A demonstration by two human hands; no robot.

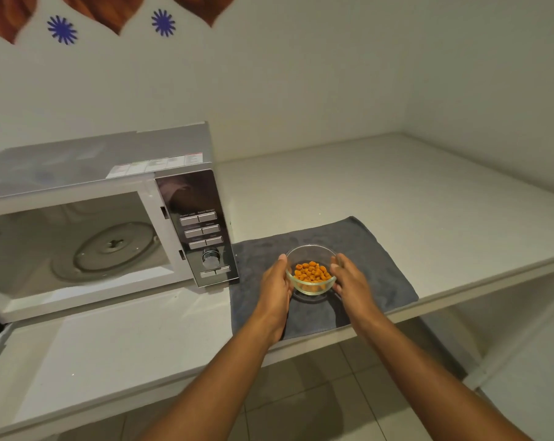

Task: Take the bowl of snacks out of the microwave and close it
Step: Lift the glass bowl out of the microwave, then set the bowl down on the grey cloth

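A clear glass bowl (311,253) with orange snacks (311,272) is over a grey towel (377,268), right of the microwave. My left hand (277,281) cups its left side and my right hand (348,278) its right side. Whether the bowl rests on the towel or hangs just above it I cannot tell. The silver microwave (94,160) stands at the left with its cavity exposed and its glass turntable (113,246) bare. Its door swings out to the left, mostly out of frame.
The white counter (380,192) runs back to the wall and right into a corner. Its front edge crosses below my forearms, with tiled floor (317,386) beneath. The microwave's black control panel (202,230) faces me beside the towel.
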